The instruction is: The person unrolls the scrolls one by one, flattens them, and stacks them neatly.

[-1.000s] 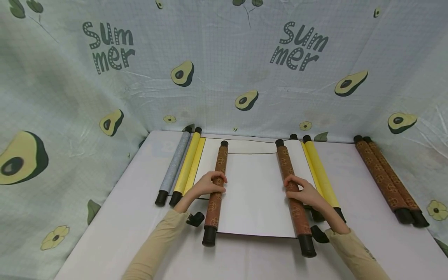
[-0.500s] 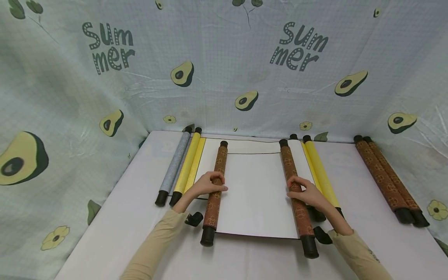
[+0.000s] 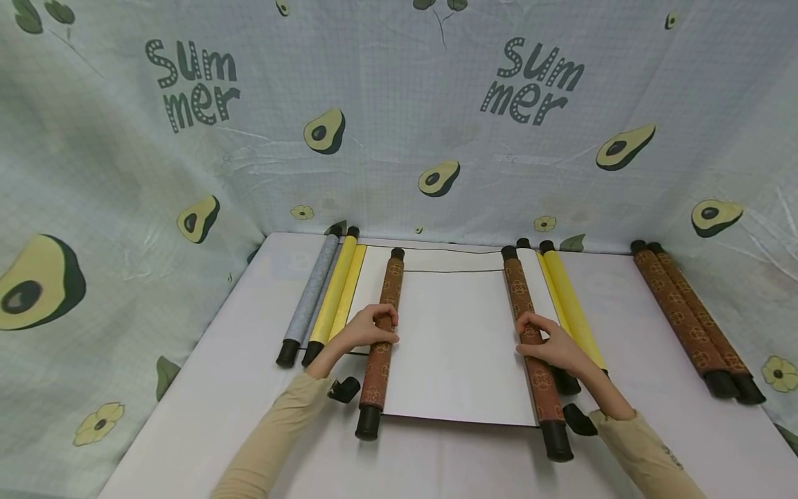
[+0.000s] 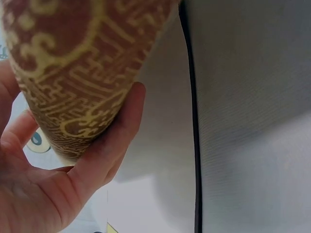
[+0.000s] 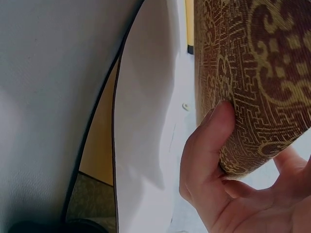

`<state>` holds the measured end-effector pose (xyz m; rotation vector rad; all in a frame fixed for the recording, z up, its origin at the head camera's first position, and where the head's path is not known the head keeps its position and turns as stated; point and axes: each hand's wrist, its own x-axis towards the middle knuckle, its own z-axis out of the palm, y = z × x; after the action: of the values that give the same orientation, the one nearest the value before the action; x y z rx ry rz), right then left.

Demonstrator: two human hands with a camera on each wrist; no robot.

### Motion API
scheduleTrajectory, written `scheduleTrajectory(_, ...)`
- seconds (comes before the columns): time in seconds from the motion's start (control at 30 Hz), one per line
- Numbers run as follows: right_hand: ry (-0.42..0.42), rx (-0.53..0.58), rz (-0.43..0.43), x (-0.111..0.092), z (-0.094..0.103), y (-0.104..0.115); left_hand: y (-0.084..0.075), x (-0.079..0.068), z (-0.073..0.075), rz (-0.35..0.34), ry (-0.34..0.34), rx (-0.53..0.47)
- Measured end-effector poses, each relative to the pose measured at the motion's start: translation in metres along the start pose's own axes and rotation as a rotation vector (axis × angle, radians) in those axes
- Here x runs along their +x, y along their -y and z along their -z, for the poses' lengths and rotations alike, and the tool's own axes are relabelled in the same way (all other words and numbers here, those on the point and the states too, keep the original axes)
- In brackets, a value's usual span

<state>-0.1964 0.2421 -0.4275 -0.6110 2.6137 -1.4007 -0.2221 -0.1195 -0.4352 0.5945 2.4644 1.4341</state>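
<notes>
A hanging scroll in brown patterned cloth is spread partway, its white sheet (image 3: 458,333) showing between two rolls with black end knobs. My left hand (image 3: 361,328) grips the left brown roll (image 3: 377,378) near its middle, thumb and fingers on either side. On the other side, my right hand (image 3: 557,344) holds the right brown roll (image 3: 544,391) the same way. In the left wrist view, fingers (image 4: 114,126) curve around the patterned roll (image 4: 82,73). The right wrist view shows fingers (image 5: 209,141) against the other roll (image 5: 262,82).
Under and behind lie spread scrolls: a grey-blue roll (image 3: 312,291) and yellow roll (image 3: 334,294) at left, another yellow roll (image 3: 573,305) at right. A pair of brown rolls (image 3: 679,312) lies at the table's right. Avocado-print cloth (image 3: 386,125) hangs behind the white table (image 3: 436,464).
My right hand has moved the right roll to the right, and my left hand has shifted slightly left with its roll. More white sheet shows between them.
</notes>
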Motion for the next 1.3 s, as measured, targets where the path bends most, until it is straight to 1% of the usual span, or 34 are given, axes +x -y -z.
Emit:
scheduleTrajectory(0.17,-0.013,-0.016,-0.032,-0.002,0.003,-0.002,-0.003,-0.001,0.001,0.034,0.003,0.002)
scheduleTrajectory(0.3,-0.022,-0.028,-0.029,-0.003,0.006,-0.005,-0.021,-0.01,0.006,0.056,0.012,0.002)
scheduleTrajectory(0.4,-0.018,-0.039,-0.019,-0.004,0.008,-0.006,-0.034,-0.018,0.008,0.046,0.019,-0.01)
scheduleTrajectory(0.53,-0.026,-0.059,-0.042,-0.005,0.008,-0.005,-0.037,-0.02,0.008,0.036,0.018,-0.006)
scheduleTrajectory(0.63,-0.039,-0.071,-0.058,-0.006,0.009,-0.005,-0.034,-0.019,0.008,0.03,0.014,0.008)
scheduleTrajectory(0.8,-0.047,-0.083,-0.068,-0.007,0.011,-0.004,-0.01,-0.009,0.004,0.032,-0.002,0.015)
scheduleTrajectory(0.9,-0.053,-0.09,-0.057,-0.009,0.014,-0.004,0.002,-0.005,0.004,0.039,-0.014,0.015)
scheduleTrajectory(1.07,-0.057,-0.078,-0.029,-0.01,0.018,-0.005,0.006,-0.004,0.005,0.049,-0.026,0.008)
scheduleTrajectory(1.17,-0.051,-0.077,-0.029,-0.01,0.018,-0.006,0.005,-0.005,0.007,0.054,-0.022,0.005)
scheduleTrajectory(1.3,-0.053,-0.073,-0.031,-0.009,0.018,-0.006,0.004,-0.006,0.01,0.022,-0.03,0.034)
